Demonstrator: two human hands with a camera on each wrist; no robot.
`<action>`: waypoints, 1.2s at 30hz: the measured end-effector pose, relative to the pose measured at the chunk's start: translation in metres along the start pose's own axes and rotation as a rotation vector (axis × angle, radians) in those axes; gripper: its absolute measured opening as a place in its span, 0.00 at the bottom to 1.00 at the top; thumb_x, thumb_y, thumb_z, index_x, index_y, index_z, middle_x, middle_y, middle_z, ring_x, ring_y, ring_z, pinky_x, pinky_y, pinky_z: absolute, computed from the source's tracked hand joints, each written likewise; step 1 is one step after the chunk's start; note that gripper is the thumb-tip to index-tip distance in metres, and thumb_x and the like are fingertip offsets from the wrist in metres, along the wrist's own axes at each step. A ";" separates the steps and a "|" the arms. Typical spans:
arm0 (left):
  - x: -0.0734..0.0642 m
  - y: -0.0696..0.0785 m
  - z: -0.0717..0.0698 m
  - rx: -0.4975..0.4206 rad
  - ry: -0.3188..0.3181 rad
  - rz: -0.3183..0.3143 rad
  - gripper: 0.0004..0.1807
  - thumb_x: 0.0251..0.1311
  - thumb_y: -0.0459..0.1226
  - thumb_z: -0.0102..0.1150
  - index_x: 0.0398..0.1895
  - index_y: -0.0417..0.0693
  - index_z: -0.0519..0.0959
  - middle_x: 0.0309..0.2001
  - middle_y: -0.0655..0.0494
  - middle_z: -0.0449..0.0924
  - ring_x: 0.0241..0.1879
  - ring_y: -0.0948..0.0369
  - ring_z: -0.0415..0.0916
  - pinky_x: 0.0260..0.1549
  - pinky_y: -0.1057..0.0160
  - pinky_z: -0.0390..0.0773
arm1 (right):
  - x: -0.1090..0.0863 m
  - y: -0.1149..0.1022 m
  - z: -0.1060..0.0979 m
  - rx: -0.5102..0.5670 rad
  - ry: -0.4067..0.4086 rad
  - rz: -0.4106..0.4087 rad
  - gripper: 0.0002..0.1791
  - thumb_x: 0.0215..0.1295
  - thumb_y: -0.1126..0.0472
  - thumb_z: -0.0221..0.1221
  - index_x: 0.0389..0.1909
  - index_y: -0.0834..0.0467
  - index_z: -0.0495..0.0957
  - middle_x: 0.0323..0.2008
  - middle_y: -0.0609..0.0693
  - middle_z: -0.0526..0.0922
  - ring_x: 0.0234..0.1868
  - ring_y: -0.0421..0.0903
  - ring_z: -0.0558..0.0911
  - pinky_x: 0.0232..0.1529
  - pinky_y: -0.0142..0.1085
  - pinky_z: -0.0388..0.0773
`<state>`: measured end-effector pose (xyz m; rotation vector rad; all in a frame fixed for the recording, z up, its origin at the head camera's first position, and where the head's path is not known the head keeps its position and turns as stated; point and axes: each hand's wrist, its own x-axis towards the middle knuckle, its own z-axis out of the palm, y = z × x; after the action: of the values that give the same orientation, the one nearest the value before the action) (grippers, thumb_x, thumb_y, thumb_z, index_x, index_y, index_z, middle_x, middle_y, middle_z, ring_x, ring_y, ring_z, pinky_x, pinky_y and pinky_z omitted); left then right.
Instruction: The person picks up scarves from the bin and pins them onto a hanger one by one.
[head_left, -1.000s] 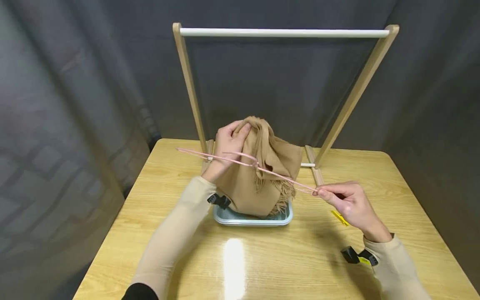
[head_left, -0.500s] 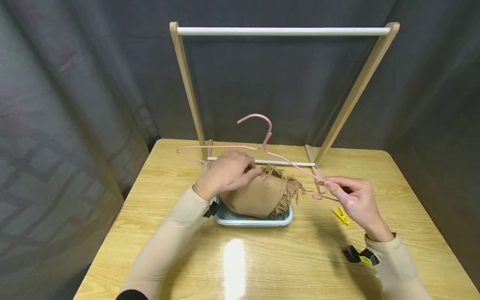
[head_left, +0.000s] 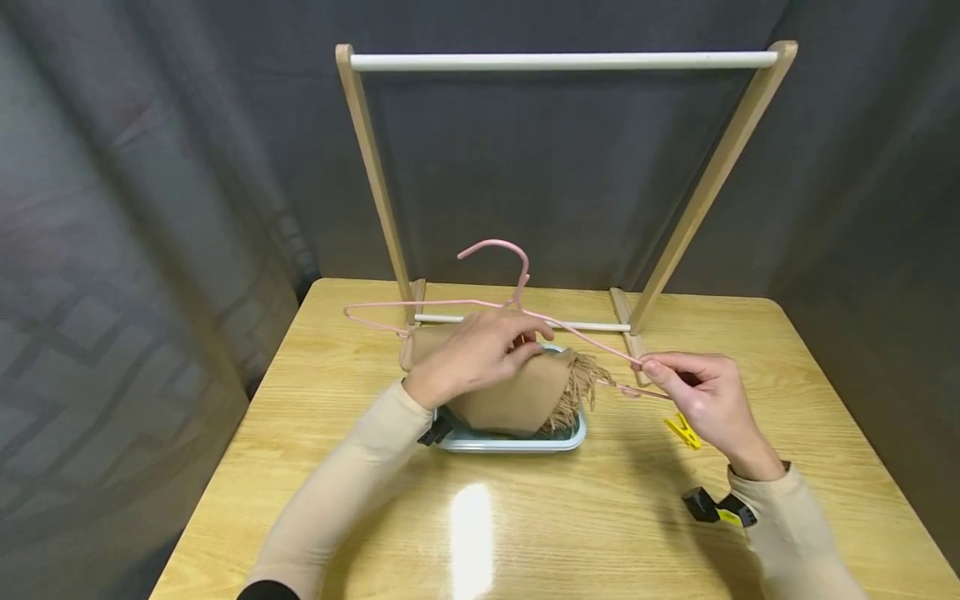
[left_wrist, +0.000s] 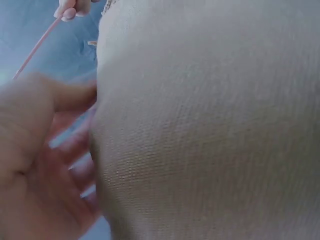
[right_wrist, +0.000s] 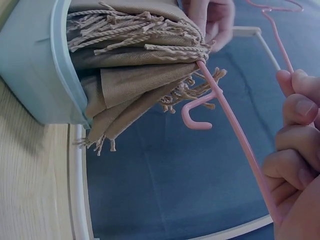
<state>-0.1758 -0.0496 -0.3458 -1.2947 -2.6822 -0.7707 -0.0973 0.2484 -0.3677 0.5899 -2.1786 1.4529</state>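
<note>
My right hand pinches one corner of a pink clothes hanger between thumb and fingers, its hook pointing up. The hanger's lower bar runs into the folds of a tan fringed scarf, as the right wrist view shows. The scarf bulges out of a light blue plastic basket. Over the scarf's top lies my left hand, fingers loosely bent and thumb apart from the index finger. In the left wrist view its fingertips reach the scarf's edge, some hidden behind the cloth.
Behind the basket stands a wooden rack with a white top rail and a white lower rod. A yellow clothespin lies on the wooden table, below the right hand. Grey curtains surround the table.
My left hand has let go of the raised scarf bunch, which has come down, and moved over its top. The hanger has turned so its hook stands up. My right hand stays nearly still.
</note>
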 end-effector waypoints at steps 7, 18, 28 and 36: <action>-0.006 0.001 -0.001 0.061 -0.065 -0.005 0.20 0.68 0.50 0.71 0.60 0.56 0.86 0.47 0.66 0.89 0.41 0.68 0.81 0.44 0.65 0.80 | 0.000 0.000 -0.002 -0.016 0.007 0.019 0.17 0.58 0.87 0.62 0.36 0.66 0.91 0.35 0.32 0.91 0.23 0.25 0.76 0.24 0.22 0.68; -0.007 -0.014 -0.005 0.073 0.122 0.134 0.07 0.68 0.44 0.72 0.44 0.58 0.94 0.35 0.64 0.92 0.18 0.73 0.62 0.18 0.70 0.61 | 0.006 0.002 -0.006 -0.015 0.035 -0.010 0.15 0.59 0.86 0.61 0.35 0.67 0.90 0.28 0.32 0.87 0.14 0.38 0.58 0.15 0.34 0.54; 0.005 -0.003 -0.012 0.141 0.269 0.151 0.05 0.69 0.39 0.70 0.37 0.51 0.93 0.22 0.62 0.82 0.20 0.69 0.66 0.21 0.68 0.66 | 0.010 -0.003 -0.008 0.052 0.035 -0.036 0.23 0.55 0.90 0.60 0.34 0.61 0.92 0.27 0.34 0.88 0.17 0.33 0.66 0.16 0.31 0.57; 0.016 0.000 -0.031 0.118 0.492 0.092 0.05 0.66 0.36 0.69 0.35 0.48 0.92 0.24 0.56 0.86 0.22 0.62 0.75 0.30 0.61 0.74 | 0.019 -0.016 -0.012 0.149 -0.082 0.012 0.18 0.62 0.86 0.59 0.37 0.64 0.91 0.34 0.40 0.93 0.29 0.31 0.88 0.35 0.21 0.82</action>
<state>-0.1915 -0.0524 -0.3146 -1.0292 -2.2265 -0.7835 -0.1021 0.2526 -0.3408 0.6998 -2.1511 1.6352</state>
